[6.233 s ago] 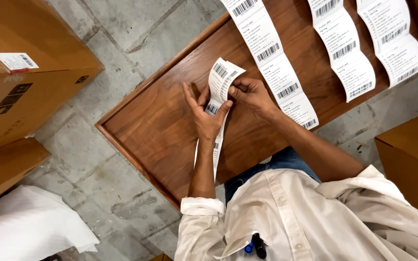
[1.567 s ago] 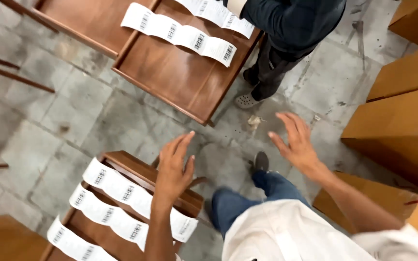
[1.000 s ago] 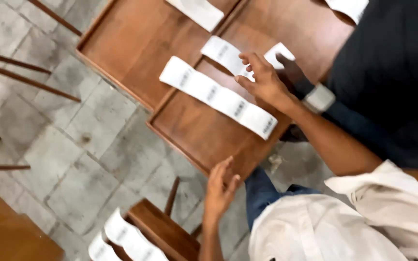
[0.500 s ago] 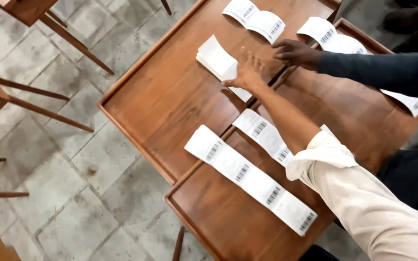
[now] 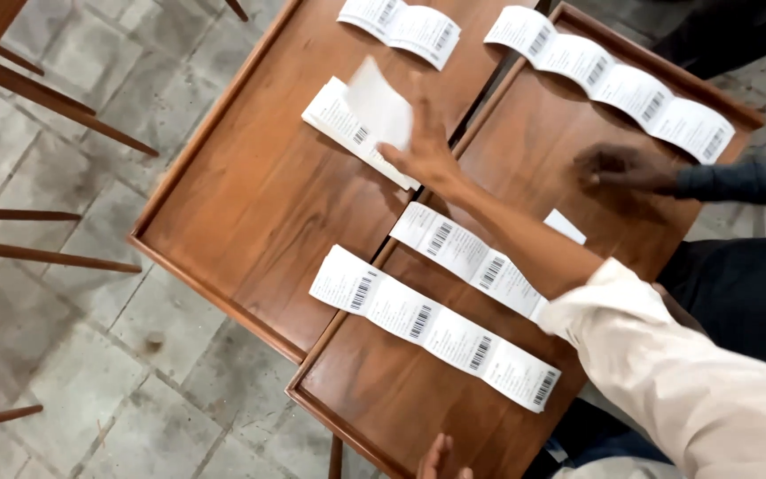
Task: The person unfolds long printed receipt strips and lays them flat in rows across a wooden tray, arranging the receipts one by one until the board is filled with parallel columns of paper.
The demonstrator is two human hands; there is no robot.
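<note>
My right hand [image 5: 425, 153] reaches across onto a folded stack of white barcode labels [image 5: 339, 120] on the left wooden tray [image 5: 223, 204]. Its fingers grip the stack's near end, and the top label [image 5: 380, 105] is lifted and blurred. Only the fingertips of my left hand [image 5: 441, 457] show at the bottom, by the near rim of the right wooden tray [image 5: 383, 404], holding nothing. Two long label strips [image 5: 432, 324] [image 5: 472, 257] lie flat beneath my right forearm.
Another person's hand [image 5: 622, 168] in a dark sleeve rests on the right tray. More label strips lie at the far ends [image 5: 609, 80] [image 5: 401, 22], and a small loose label [image 5: 565, 226] lies mid-tray. Wooden legs [image 5: 46, 257] jut out over the stone floor on the left.
The top label of the folded stack has come up under my right hand. The other person's hand slid from the far strip to the middle of the right tray. My left fingertips came into view.
</note>
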